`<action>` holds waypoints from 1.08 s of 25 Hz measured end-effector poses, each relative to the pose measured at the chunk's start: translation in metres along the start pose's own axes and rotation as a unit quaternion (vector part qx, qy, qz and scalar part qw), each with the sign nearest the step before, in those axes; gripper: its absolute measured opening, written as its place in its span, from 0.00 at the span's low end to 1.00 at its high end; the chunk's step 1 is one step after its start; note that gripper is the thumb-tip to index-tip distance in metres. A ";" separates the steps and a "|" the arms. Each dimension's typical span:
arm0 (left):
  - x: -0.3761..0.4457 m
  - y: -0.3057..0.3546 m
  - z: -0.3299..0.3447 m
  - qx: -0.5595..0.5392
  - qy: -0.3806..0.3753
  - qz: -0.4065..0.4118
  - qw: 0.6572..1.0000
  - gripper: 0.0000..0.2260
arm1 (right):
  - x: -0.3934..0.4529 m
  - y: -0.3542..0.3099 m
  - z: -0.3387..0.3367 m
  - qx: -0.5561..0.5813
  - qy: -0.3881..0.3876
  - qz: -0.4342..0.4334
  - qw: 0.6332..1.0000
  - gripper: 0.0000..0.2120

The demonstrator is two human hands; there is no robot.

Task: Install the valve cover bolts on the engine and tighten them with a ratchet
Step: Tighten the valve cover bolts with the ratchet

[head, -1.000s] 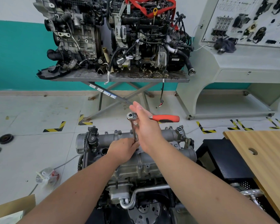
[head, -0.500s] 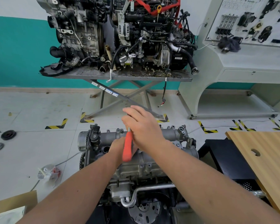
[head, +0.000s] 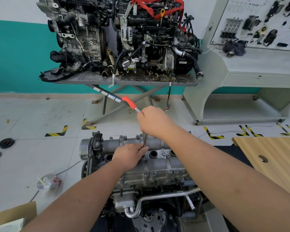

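Note:
A grey engine with its valve cover [head: 159,166] stands in front of me, several bolts showing along the cover's edges. My right hand [head: 155,122] grips the head end of a ratchet [head: 130,102], whose red handle points up and to the left. A thin extension bar [head: 144,141] runs down from that hand to the cover. My left hand [head: 129,155] rests on the cover and pinches the lower end of the bar. The bolt under the bar is hidden by my fingers.
A wooden table [head: 274,158] stands at the right, close to the engine. Two more engines sit on a metal stand [head: 124,81] ahead. A grey display bench [head: 251,67] is at the far right. A plastic bag [head: 49,182] and a cardboard box [head: 13,216] lie on the floor at the left.
The ratchet handle has swung from pointing right, through pointing toward me, to pointing up and left. My left hand has stayed on the extension bar.

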State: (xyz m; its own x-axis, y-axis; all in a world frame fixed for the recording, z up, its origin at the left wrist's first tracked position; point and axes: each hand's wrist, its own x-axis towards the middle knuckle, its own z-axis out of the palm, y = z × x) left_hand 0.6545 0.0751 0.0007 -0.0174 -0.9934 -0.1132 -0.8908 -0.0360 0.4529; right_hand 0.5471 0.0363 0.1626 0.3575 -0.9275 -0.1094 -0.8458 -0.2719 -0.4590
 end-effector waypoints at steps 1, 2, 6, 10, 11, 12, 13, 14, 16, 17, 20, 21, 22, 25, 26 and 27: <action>-0.001 0.000 0.000 -0.009 0.003 -0.003 1.000 0.22 | -0.001 -0.001 -0.001 0.160 -0.036 0.049 0.985 0.10; -0.002 0.001 0.000 -0.011 0.004 -0.003 1.000 0.22 | -0.004 -0.001 0.001 0.320 -0.071 0.093 0.940 0.06; -0.001 0.000 0.000 -0.009 -0.006 -0.006 1.000 0.23 | -0.011 0.006 0.020 0.692 -0.052 0.135 0.707 0.02; 0.001 0.001 0.000 0.006 -0.006 -0.004 1.000 0.21 | -0.011 0.012 0.037 0.771 0.073 0.128 0.619 0.09; 0.001 0.001 0.000 0.008 -0.006 -0.006 1.000 0.21 | -0.014 0.014 0.042 0.743 0.101 0.108 0.653 0.06; 0.000 0.000 0.001 0.008 -0.003 -0.004 1.000 0.21 | -0.018 0.018 0.049 0.685 0.133 0.084 0.712 0.03; 0.000 0.000 0.001 0.006 0.004 -0.002 1.000 0.21 | -0.022 0.021 0.055 0.592 0.174 0.053 0.785 0.04; 0.001 0.000 0.002 0.004 0.011 -0.005 1.000 0.21 | -0.025 0.026 0.060 0.493 0.220 -0.012 0.842 0.06; 0.001 0.000 0.004 0.011 0.017 -0.013 1.000 0.19 | -0.024 0.036 0.064 0.367 0.269 -0.162 0.876 0.11; 0.001 -0.001 0.005 0.018 0.014 -0.015 1.000 0.15 | -0.021 0.040 0.063 0.302 0.267 -0.224 0.887 0.12; 0.002 -0.008 0.010 -0.021 0.017 -0.015 1.000 0.15 | -0.013 0.045 0.060 0.007 0.313 -0.332 0.890 0.12; 0.001 -0.007 0.009 -0.066 0.027 -0.009 0.997 0.15 | -0.011 0.043 0.056 -0.043 0.310 -0.329 0.891 0.12; -0.001 -0.005 0.008 -0.087 0.025 -0.007 0.996 0.12 | -0.011 0.041 0.052 -0.078 0.306 -0.319 0.894 0.13; -0.001 0.001 0.002 0.003 0.017 -0.003 1.000 0.15 | -0.011 0.032 0.043 -0.179 0.280 -0.291 0.897 0.18; 0.000 0.001 0.001 0.016 0.017 0.000 1.000 0.16 | -0.010 0.029 0.038 -0.209 0.253 -0.280 0.902 0.21; 0.000 0.000 0.001 0.017 0.014 0.000 1.000 0.17 | -0.010 0.026 0.033 -0.232 0.221 -0.266 0.909 0.24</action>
State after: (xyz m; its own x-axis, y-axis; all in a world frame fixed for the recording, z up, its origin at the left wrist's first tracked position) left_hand 0.6537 0.0753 -0.0003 -0.0051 -0.9962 -0.0873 -0.9058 -0.0324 0.4225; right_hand 0.5346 0.0473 0.1233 0.6581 -0.6175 0.4308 -0.7119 -0.6966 0.0892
